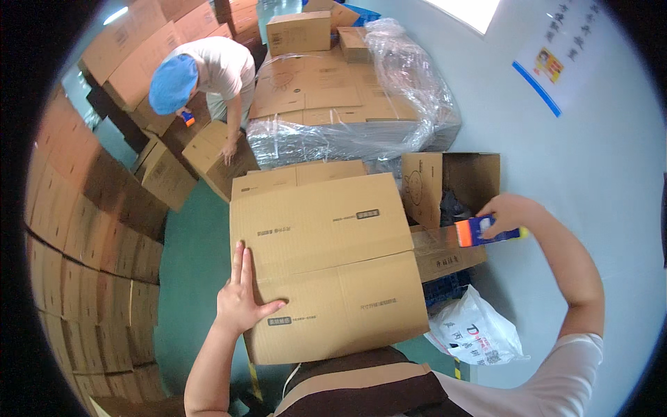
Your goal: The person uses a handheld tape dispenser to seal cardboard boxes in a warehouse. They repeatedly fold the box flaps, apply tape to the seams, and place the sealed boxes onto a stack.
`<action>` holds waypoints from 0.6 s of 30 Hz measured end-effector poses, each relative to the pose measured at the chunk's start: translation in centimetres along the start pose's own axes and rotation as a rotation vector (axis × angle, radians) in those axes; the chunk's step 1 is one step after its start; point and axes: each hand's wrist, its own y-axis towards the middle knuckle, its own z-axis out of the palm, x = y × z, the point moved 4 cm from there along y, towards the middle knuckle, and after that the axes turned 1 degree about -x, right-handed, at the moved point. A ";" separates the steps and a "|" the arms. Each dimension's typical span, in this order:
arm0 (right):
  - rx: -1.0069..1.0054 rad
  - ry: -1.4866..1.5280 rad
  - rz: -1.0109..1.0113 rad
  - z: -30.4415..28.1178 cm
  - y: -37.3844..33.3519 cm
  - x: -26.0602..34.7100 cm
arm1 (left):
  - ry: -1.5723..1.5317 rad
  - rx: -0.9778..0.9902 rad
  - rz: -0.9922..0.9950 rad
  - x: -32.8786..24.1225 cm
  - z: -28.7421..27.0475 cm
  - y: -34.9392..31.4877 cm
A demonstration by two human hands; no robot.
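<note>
A brown cardboard box (326,257) stands in front of me, its two top flaps closed so that they meet along a seam across the middle. My left hand (241,299) presses on its left edge, thumb lying on the top and fingers stretched out. At the right, my right hand (506,214) grips a blue and orange tape dispenser (479,231), held apart from the box. A strip of clear tape (434,240) spans from the dispenser to the box's right edge, level with the seam.
An open carton (424,187) and a white plastic bag (478,326) sit at the right. A film-wrapped pallet of flat cardboard (306,90) lies ahead. A co-worker in a blue cap (174,83) bends over another box (219,156). Stacked cartons (90,278) line the left.
</note>
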 end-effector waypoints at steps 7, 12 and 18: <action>-0.044 -0.095 -0.050 3.9 5.2 11.8 | 0.020 -0.016 0.009 -0.2 0.1 -0.5; 0.137 -0.452 -0.138 18.5 13.0 11.7 | -0.007 0.045 -0.018 -0.8 0.8 0.5; -0.684 0.701 0.216 10.1 8.4 8.3 | -0.006 0.056 -0.032 -0.6 0.3 0.1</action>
